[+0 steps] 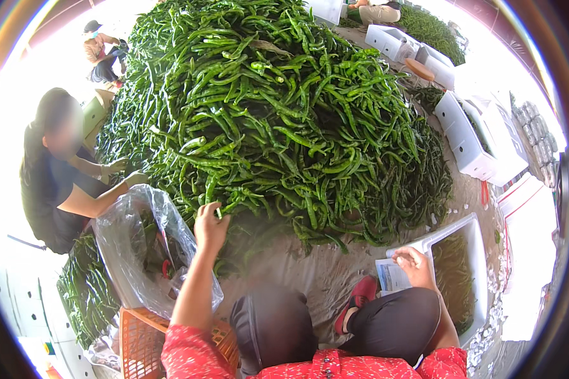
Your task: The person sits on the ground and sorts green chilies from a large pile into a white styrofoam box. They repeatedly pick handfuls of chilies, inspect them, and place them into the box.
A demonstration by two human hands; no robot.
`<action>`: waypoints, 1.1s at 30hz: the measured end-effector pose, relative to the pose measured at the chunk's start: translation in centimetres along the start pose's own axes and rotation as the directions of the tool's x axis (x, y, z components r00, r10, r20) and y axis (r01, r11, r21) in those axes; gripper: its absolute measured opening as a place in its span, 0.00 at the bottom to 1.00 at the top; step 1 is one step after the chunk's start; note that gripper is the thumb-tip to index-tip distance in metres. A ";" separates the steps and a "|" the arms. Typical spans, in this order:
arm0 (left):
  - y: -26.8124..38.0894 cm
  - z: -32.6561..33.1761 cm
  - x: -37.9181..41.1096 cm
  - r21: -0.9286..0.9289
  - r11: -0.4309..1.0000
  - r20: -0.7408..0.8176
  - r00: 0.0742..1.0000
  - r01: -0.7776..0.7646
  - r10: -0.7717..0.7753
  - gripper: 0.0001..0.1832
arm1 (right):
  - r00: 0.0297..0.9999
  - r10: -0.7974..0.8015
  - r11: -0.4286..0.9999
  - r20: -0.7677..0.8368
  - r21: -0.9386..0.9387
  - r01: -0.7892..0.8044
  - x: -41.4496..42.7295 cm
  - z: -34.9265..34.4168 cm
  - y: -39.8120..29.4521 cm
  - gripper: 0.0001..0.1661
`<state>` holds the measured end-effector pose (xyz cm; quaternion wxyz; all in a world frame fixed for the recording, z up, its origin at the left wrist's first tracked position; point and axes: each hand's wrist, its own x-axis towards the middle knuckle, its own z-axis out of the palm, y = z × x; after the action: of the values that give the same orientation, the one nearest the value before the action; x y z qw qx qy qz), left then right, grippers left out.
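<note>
My left hand [212,227] reaches to the near edge of a large heap of long green chili peppers [275,118]. Its fingers are curled, and a pale green bit shows between thumb and fingers; whether a pepper is gripped is unclear. Over the near left corner of a white foam box [476,265], my right hand [415,266] is held with nothing in it. Peppers lie inside that box, in shade. A printed paper sheet [392,276] hangs at the box's left side, beside my right hand.
Left of my arm stands a container lined with a clear plastic bag [142,208], near an orange plastic crate [140,346]. A co-worker [61,175] crouches there, gloved hands at the heap. More foam boxes [464,137] stand right; another person [105,52] sits far left.
</note>
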<state>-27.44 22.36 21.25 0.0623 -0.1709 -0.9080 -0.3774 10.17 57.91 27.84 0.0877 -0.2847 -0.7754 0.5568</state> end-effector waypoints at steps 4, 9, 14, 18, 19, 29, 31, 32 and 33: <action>-0.3 3.9 2.3 0.443 0.896 0.093 0.995 -0.019 -0.026 0.13 | 0.986 -0.029 0.981 0.165 -0.186 0.060 2.7 1.4 -3.0 0.14; 1.8 2.6 -1.1 0.290 0.935 0.058 0.979 -0.205 0.197 0.10 | 0.884 0.133 0.962 0.449 -0.274 -0.006 9.3 5.7 -6.5 0.16; 5.7 2.7 -5.1 -0.011 0.961 0.018 0.961 -0.275 0.275 0.12 | 0.565 0.345 0.891 0.750 -0.073 -0.447 15.9 16.5 -5.4 0.25; 4.2 5.3 -7.3 -0.117 0.954 0.109 0.951 -0.277 0.290 0.16 | 0.548 0.325 0.756 0.770 0.136 -0.640 18.9 26.7 -3.1 0.25; 4.4 6.2 -7.7 -0.178 0.954 0.134 0.955 -0.240 0.265 0.17 | 0.557 0.302 0.774 0.773 0.142 -0.617 19.4 28.2 -1.1 0.23; 4.0 4.2 -8.7 -0.818 0.296 0.444 0.868 0.494 -0.222 0.10 | 0.828 0.053 0.848 0.558 0.412 -0.332 12.1 25.6 -0.3 0.18; 3.3 3.1 -8.7 -0.805 0.055 0.554 0.781 0.591 -0.288 0.10 | 0.852 -0.354 0.908 0.386 -0.074 0.411 11.5 23.3 -3.0 0.30; 2.5 2.5 -8.9 -0.767 -0.010 0.627 0.746 0.642 -0.223 0.10 | 0.791 -0.462 0.844 0.400 -0.076 0.531 11.2 23.1 -4.5 0.35; 3.0 2.6 -9.2 -0.741 -0.056 0.664 0.718 0.669 -0.209 0.10 | 0.724 -0.560 0.762 0.403 -0.094 0.641 10.8 22.7 -5.5 0.41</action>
<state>-17.73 23.75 19.12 -0.3557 0.0796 -0.4259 -0.8281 -10.86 44.06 22.62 0.0913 0.0796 -0.8865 0.4466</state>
